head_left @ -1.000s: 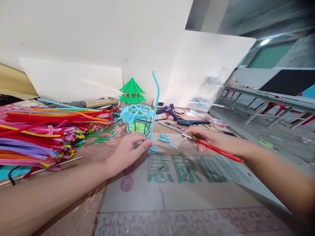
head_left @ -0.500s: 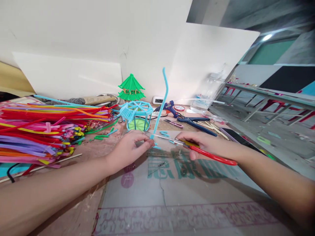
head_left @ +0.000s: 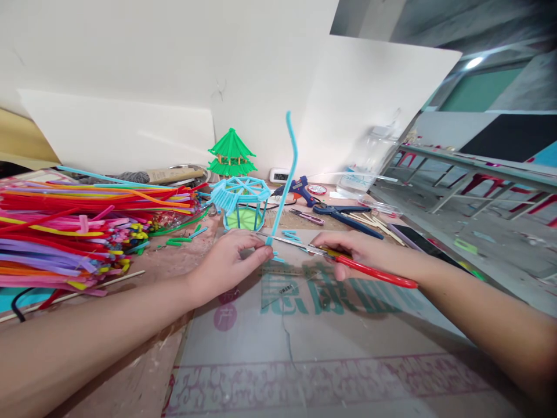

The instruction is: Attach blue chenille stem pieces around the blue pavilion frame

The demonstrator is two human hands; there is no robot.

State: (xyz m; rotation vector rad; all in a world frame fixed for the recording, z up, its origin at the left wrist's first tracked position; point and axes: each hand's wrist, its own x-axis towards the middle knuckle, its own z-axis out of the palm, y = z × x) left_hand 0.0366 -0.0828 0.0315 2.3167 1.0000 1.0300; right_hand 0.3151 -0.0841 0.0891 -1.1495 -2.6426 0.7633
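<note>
Between thumb and fingers, my left hand (head_left: 237, 258) pinches the lower end of a light-blue pipe cleaner (head_left: 288, 174), which rises upright with a bent tip. My right hand (head_left: 343, 252) is closed around red-handled scissors (head_left: 369, 271). Their blades point left and meet the pipe cleaner just above my left fingertips. Short cut blue pieces (head_left: 290, 235) lie behind the blades. Beyond my left hand stands a small blue pipe-cleaner pavilion frame (head_left: 245, 191), partly roofed on its left, with a green tiered roof (head_left: 232, 154) behind it.
A heap of colourful pipe cleaners (head_left: 78, 232) covers the left side. At the back right are a glue gun (head_left: 300, 188), small pink-handled scissors (head_left: 308, 217), blue pliers (head_left: 343, 217), wooden sticks (head_left: 374, 223) and a phone (head_left: 426, 249). A clear set square (head_left: 282, 290) lies in front.
The hands, pipe cleaner and scissors keep nearly the same pose. The view has shifted very slightly, and the scissor handles sit marginally higher in it.
</note>
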